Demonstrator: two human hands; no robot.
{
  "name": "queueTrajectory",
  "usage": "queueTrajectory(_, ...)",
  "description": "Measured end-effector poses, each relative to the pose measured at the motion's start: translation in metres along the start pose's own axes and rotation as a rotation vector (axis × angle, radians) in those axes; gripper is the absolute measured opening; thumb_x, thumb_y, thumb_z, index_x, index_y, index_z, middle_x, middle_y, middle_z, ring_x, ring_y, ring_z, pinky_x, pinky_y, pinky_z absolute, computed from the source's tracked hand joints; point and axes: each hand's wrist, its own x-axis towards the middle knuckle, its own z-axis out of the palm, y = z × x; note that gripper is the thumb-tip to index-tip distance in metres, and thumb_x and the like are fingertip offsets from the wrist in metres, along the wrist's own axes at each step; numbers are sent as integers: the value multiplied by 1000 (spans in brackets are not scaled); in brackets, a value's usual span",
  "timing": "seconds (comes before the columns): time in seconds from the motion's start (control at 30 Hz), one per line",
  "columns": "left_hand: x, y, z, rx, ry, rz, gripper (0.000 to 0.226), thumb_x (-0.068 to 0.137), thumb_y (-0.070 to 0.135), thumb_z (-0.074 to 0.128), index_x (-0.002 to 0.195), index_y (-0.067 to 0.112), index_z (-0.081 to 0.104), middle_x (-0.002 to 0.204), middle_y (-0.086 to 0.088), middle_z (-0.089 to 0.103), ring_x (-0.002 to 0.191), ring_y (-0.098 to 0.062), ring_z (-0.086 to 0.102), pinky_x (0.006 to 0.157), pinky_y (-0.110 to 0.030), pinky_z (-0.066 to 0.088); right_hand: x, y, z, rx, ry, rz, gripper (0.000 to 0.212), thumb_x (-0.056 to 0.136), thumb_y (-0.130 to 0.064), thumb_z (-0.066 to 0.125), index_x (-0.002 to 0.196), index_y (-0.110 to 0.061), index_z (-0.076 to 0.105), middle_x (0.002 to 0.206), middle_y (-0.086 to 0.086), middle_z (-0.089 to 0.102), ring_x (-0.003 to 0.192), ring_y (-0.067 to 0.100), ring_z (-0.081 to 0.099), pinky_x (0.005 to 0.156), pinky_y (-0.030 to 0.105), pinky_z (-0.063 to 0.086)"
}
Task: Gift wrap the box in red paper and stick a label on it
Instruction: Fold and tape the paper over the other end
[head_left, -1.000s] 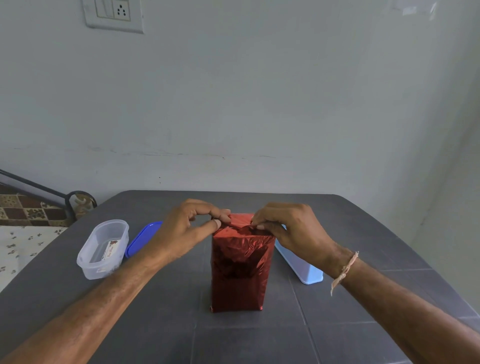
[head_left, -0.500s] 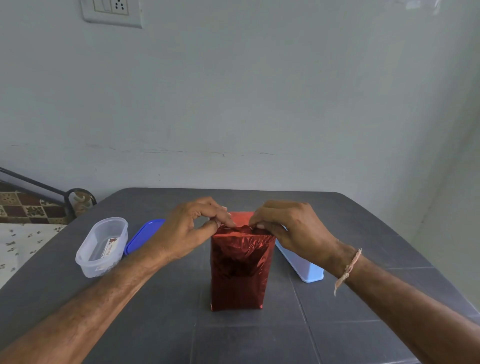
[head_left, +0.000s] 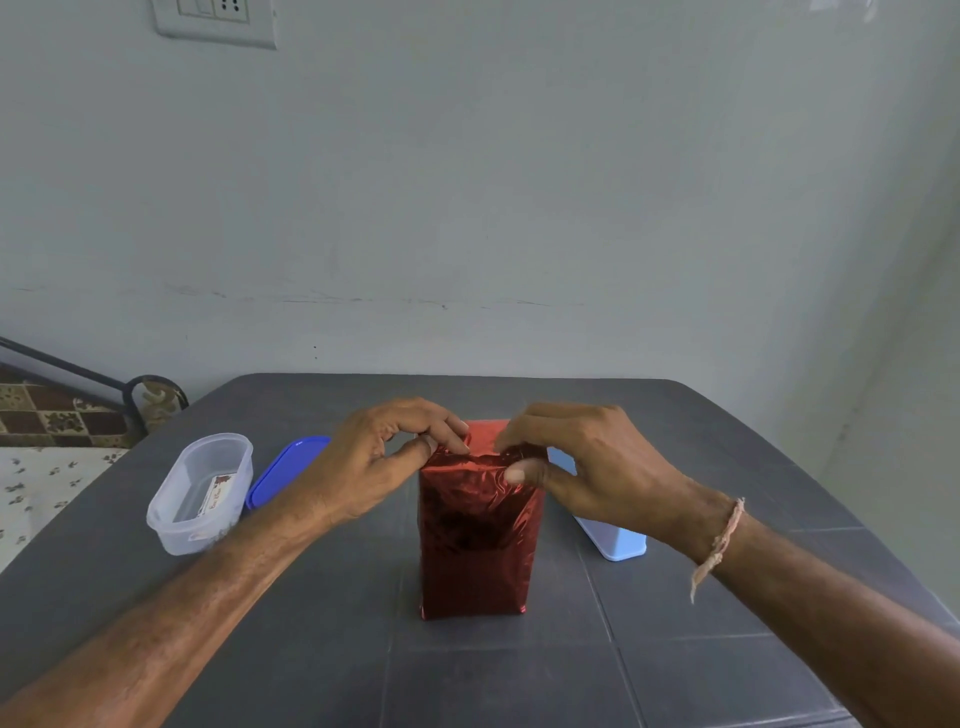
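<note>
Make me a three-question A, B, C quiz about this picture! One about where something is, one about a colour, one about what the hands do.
1. Where is the clear tub? A) left of the red box B) on top of it C) right of it
2. What colour is the lid beside the tub? A) green B) blue C) yellow
3. What are the left hand and right hand doing? A) waving B) holding scissors C) pinching the paper at the box's top
Answers: 1 A, it stands off the box's left side. 2 B, plainly blue. 3 C, fingers and thumbs curl onto the top fold.
</note>
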Motion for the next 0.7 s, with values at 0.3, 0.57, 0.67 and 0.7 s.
queueTrajectory(0.3, -4, -6, 2, 97, 49, 30, 30, 93, 5, 65, 93, 32, 80, 108, 21, 73, 110, -8, 65, 96, -24, 47, -9, 2, 15, -101, 137, -2, 19, 99, -36, 61, 106, -30, 77, 111, -18, 70, 91, 3, 71, 59, 27, 55)
queueTrajectory(0.57, 12, -1, -9, 162, -22, -33, 35, 94, 63, 57, 86, 37, 79, 94, 22, 73, 95, -4, 67, 89, -36, 52, -4, 7, 29, -139, 186, -1, 17, 103, -34, 58, 102, -29, 74, 103, -16, 71, 89, 14, 68, 56, 35, 53)
queueTrajectory(0.67, 36, -4, -12, 120, -108, -63, 25, 91, 55, 65, 93, 35, 79, 84, 18, 74, 83, -7, 69, 81, -36, 55, -3, 11, 29, -137, 185, -1, 18, 103, -34, 56, 101, -28, 73, 103, -16, 71, 89, 15, 69, 56, 35, 54)
queueTrajectory(0.7, 41, -6, -12, 97, -137, -76, 20, 89, 50, 69, 99, 35, 79, 80, 17, 73, 80, -7, 69, 78, -35, 55, -3, 12, 29, -139, 179, -2, 17, 103, -33, 57, 101, -28, 73, 103, -16, 71, 89, 15, 69, 57, 35, 54)
